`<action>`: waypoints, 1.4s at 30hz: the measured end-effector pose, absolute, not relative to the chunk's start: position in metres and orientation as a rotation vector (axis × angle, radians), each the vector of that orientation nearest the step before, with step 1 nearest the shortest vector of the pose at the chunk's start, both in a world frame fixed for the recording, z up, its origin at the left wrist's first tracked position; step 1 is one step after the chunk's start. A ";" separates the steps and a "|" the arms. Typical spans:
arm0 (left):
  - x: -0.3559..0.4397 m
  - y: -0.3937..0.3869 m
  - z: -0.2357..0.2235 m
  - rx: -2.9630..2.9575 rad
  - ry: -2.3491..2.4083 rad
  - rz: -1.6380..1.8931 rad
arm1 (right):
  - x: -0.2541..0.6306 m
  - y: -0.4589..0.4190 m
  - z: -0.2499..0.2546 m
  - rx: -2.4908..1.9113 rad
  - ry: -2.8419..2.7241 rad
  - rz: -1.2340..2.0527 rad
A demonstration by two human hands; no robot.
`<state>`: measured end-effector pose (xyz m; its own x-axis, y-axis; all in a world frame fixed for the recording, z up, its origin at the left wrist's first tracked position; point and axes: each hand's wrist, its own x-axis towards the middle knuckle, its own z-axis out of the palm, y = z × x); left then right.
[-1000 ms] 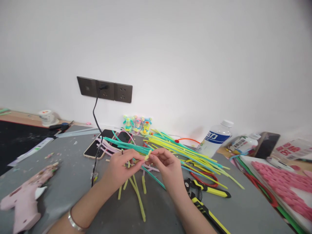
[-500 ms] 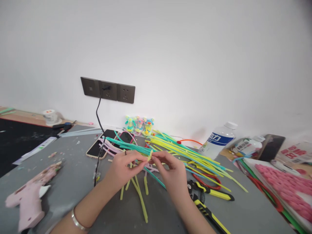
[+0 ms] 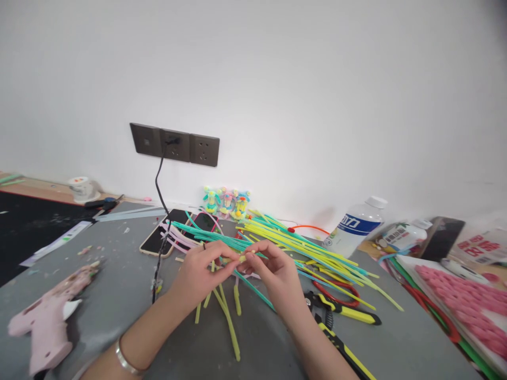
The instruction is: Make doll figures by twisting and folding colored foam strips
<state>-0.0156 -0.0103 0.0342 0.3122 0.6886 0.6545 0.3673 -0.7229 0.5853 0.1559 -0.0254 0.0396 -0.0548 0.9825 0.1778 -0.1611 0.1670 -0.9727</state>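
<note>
Left hand and right hand pinch a small yellow piece between my fingertips; it looks unfinished to me. Short yellow stems lie nearer me than my hands; beyond them, longer stems seem unused, while three figures look complete.

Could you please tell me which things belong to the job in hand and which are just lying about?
Job in hand: yellow piece between left hand and right hand; probably pipe cleaners, pliers.
Apparently lying about: bottle, phone, glue gun.
</note>
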 end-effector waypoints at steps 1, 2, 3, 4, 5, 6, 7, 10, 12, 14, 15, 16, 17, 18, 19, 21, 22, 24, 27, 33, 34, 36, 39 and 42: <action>-0.015 -0.010 0.034 2.246 0.961 1.350 | 0.157 -0.025 0.040 -0.935 -1.201 1.242; -0.015 -0.010 0.035 2.235 0.978 1.323 | 0.157 -0.024 0.041 -0.939 -1.186 1.274; -0.015 -0.009 0.035 2.226 0.993 1.292 | 0.158 -0.024 0.041 -0.945 -1.174 1.291; -0.015 -0.009 0.035 2.218 1.004 1.265 | 0.159 -0.024 0.042 -0.952 -1.165 1.299; -0.014 -0.009 0.035 2.213 1.009 1.241 | 0.159 -0.023 0.041 -0.960 -1.161 1.304; -0.014 -0.008 0.035 2.202 1.008 1.229 | 0.160 -0.023 0.041 -0.969 -1.160 1.309; -0.014 -0.008 0.035 2.185 1.004 1.222 | 0.160 -0.022 0.041 -0.976 -1.158 1.313; -0.013 -0.008 0.035 2.143 0.991 1.196 | 0.159 -0.021 0.039 -0.983 -1.158 1.325; -0.013 -0.009 0.035 2.146 0.968 1.183 | 0.159 -0.021 0.039 -0.979 -1.164 1.323; -0.014 -0.010 0.036 2.149 0.941 1.191 | 0.160 -0.021 0.039 -0.972 -1.173 1.322; -0.013 -0.010 0.036 2.137 0.928 1.199 | 0.160 -0.021 0.039 -0.965 -1.174 1.329; -0.013 -0.011 0.036 2.120 0.918 1.204 | 0.160 -0.021 0.039 -0.956 -1.168 1.343; -0.013 -0.011 0.037 2.103 0.911 1.205 | 0.161 -0.021 0.039 -0.945 -1.158 1.364; -0.013 -0.012 0.037 2.087 0.906 1.201 | 0.161 -0.021 0.038 -0.932 -1.144 1.388; -0.013 -0.012 0.037 2.076 0.902 1.198 | 0.161 -0.021 0.037 -0.919 -1.132 1.412; -0.012 -0.012 0.037 2.072 0.905 1.192 | 0.161 -0.020 0.036 -0.895 -1.111 1.445; -0.012 -0.012 0.037 2.072 0.911 1.190 | 0.161 -0.020 0.036 -0.885 -1.104 1.445; -0.012 -0.013 0.036 2.070 0.933 1.177 | 0.160 -0.020 0.035 -0.880 -1.104 1.378; -0.012 -0.013 0.035 2.039 0.979 1.155 | 0.159 -0.022 0.035 -0.940 -1.192 1.094; -0.012 -0.012 0.033 1.993 0.997 1.145 | 0.155 -0.028 0.032 -1.014 -1.452 0.754; -0.012 -0.012 0.033 2.002 1.002 1.143 | 0.155 -0.028 0.032 -1.014 -1.457 0.753; -0.012 -0.013 0.033 2.017 1.009 1.142 | 0.153 -0.028 0.030 -1.009 -1.437 0.788; -0.012 -0.013 0.034 2.037 1.014 1.136 | 0.152 -0.027 0.028 -0.998 -1.349 0.894; -0.013 -0.013 0.035 2.077 1.028 1.142 | 0.151 -0.027 0.027 -0.977 -1.268 0.997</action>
